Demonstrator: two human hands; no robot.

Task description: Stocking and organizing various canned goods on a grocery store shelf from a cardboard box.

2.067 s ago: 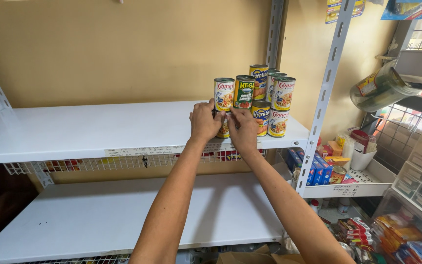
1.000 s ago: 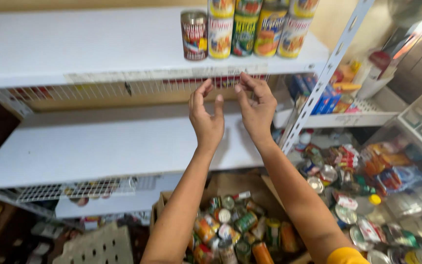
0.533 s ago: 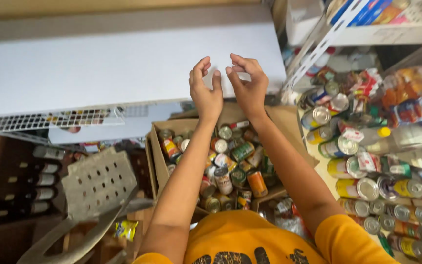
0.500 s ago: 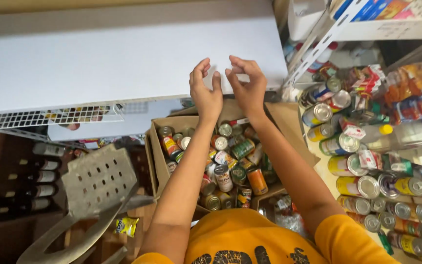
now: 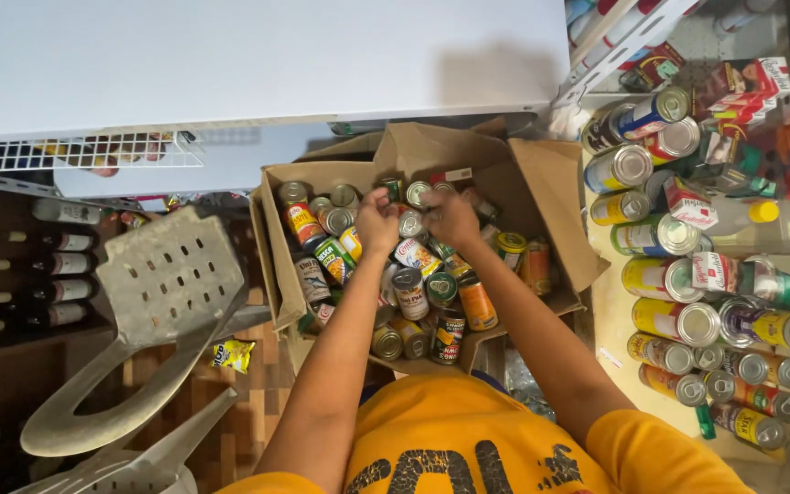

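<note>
Reaching left hand (image 5: pixel 377 222), right hand (image 5: pixel 451 220) onto jumbled cans (image 5: pixel 409 274), apparently end-up

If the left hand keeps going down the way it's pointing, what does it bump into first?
Most likely the loose cans piled in the open cardboard box, since the left hand hangs right over them. Depth is hard to judge, so which can comes first is unclear.

A box (image 5: pixel 541 183) sits on the floor under the shelf (image 5: pixel 258 55). Many cans (image 5: pixel 413 284) lie in the box. Both hands, left hand (image 5: pixel 375 222) and right hand (image 5: pixel 452 220), are over the cans, side by side. A chair (image 5: pixel 157 302) stands left of the box. More cans (image 5: pixel 688 320) lie right of it.
</note>
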